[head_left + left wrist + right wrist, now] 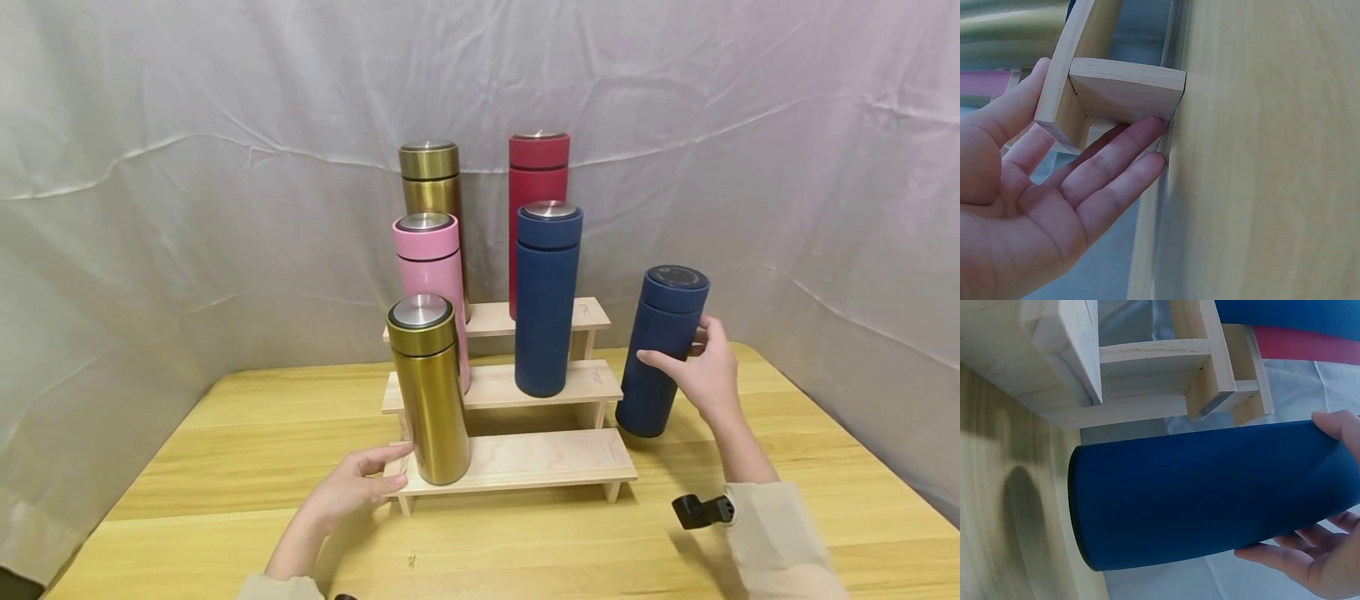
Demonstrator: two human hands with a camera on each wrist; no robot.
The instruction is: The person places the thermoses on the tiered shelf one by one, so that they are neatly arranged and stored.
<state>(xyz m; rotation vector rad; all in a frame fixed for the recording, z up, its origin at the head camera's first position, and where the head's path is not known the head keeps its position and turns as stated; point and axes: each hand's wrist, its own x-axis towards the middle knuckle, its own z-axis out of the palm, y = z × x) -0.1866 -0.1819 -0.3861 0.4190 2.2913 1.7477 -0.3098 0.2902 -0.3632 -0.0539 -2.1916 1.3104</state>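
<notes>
My right hand [708,375] grips a dark blue thermos bottle [663,350] with a black-topped lid, thumb on the near side and fingers behind. It hangs slightly tilted just above the table, right of a three-step wooden stand [547,458]; its base [1079,509] clears the tabletop in the right wrist view. My left hand [356,483] holds the left end of the stand's lowest step. In the left wrist view, the thumb [1029,81] lies on the board [1057,94] and fingers reach beneath it. Beside that hand stands a gold thermos [431,400] on the lowest step.
On the middle step stand a pink thermos [431,262] and another blue thermos [547,308]. The top step bears a second gold thermos [431,179] and a red thermos [538,171]. A grey cloth [300,208] hangs behind the wooden table [225,475].
</notes>
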